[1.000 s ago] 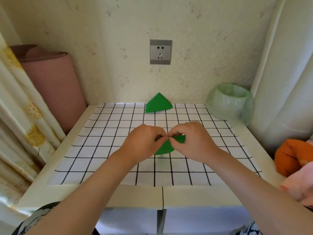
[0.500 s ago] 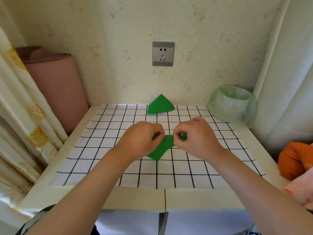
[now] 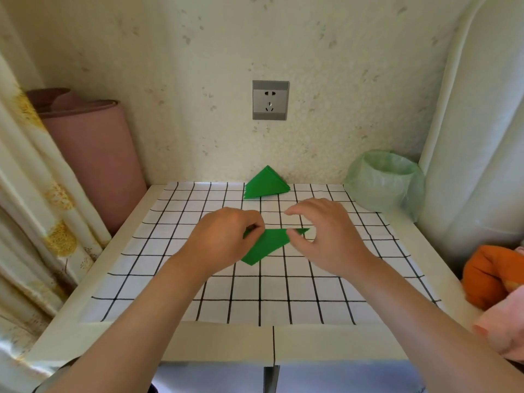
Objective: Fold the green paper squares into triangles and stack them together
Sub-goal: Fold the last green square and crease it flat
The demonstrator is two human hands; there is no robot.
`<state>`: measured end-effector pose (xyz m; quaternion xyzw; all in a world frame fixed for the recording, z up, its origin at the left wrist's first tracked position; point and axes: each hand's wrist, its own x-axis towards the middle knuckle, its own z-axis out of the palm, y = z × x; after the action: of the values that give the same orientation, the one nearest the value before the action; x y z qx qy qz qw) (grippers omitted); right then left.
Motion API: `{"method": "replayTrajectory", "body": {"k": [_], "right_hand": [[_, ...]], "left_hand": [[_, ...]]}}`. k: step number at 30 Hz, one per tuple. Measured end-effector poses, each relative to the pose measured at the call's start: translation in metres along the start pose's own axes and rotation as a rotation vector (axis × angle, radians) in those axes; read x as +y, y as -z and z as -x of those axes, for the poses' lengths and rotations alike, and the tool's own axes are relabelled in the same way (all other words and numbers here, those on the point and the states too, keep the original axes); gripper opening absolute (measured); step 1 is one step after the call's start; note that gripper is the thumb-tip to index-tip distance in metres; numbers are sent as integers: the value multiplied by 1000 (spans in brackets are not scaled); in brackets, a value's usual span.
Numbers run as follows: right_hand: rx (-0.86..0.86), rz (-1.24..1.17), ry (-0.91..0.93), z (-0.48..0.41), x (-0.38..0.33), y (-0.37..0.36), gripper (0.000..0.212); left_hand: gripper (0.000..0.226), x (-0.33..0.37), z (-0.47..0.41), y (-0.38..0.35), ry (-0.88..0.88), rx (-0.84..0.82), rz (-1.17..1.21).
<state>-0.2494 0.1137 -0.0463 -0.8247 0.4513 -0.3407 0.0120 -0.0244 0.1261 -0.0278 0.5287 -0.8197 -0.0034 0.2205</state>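
A green paper folded into a triangle (image 3: 266, 245) lies on the checked mat (image 3: 283, 293) at the table's middle. My left hand (image 3: 224, 239) pinches its left corner with curled fingers. My right hand (image 3: 326, 236) hovers over the paper's right tip with fingers spread and loosely arched; the thumb is at the paper's upper edge and the tip shows between thumb and fingers. A stack of folded green triangles (image 3: 266, 184) rests at the mat's far edge, against the wall.
A small bin lined with a pale green bag (image 3: 385, 182) stands at the back right corner. A pink roll (image 3: 93, 154) and a curtain (image 3: 34, 194) border the left side. Orange and pink cloth (image 3: 490, 273) lies at the right edge.
My right hand let go of the paper's top edge and opened, moving slightly right. The paper now lies flatter as a triangle. My left hand keeps its pinch.
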Motion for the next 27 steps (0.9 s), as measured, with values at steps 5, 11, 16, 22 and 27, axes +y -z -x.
{"method": "replayTrajectory", "body": {"k": [5, 11, 16, 22, 27], "right_hand": [[-43, -16, 46, -2, -2, -11, 10], [-79, -50, 70, -1, -6, -16, 11], [-47, -60, 64, -3, -2, -11, 12], [-4, -27, 15, -7, 13, -1, 15], [54, -24, -27, -7, 23, 8, 14]], "left_hand": [[12, 7, 0, -4, -34, 19, 38], [18, 15, -1, -11, -62, 21, 45], [14, 9, -4, -6, -38, 32, 99], [10, -9, -2, 10, 36, -31, 177], [10, -27, 1, 22, 107, -50, 197]]}}
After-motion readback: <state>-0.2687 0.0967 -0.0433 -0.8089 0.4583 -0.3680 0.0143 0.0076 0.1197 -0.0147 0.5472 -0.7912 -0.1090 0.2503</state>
